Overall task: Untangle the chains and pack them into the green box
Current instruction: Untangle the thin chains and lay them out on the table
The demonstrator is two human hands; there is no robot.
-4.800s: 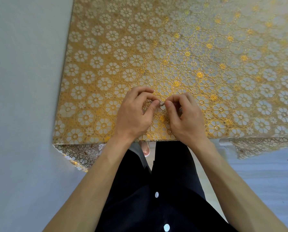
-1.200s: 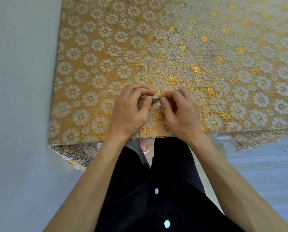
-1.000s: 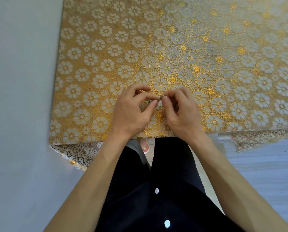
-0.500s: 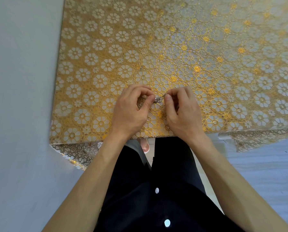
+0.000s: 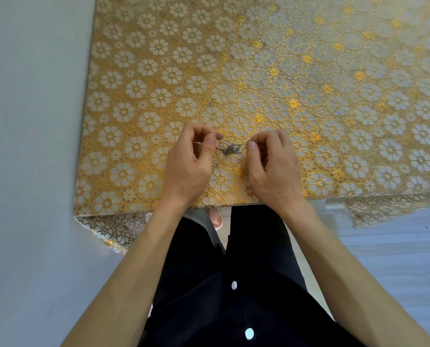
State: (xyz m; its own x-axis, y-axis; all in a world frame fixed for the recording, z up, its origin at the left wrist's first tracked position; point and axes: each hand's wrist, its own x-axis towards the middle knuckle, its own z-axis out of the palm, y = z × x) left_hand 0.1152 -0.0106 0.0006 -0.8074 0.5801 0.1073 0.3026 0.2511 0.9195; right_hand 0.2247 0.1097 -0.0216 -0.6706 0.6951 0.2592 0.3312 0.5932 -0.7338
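A small knot of thin silver chains [image 5: 230, 148] hangs stretched between my two hands, just above the table near its front edge. My left hand [image 5: 191, 166] pinches the chains' left end between thumb and forefinger. My right hand [image 5: 271, 169] pinches the right end the same way. The tangled clump sits midway in the gap between the thumbs. No green box is in view.
The table [image 5: 309, 71] wears a gold and white flower-patterned cloth. A grey wall runs along its left side. The table's front edge lies just under my wrists, with my dark trousers below it.
My hands have drawn apart sideways, and the knot of chains, hidden between my fingertips before, now shows stretched in the gap between them.
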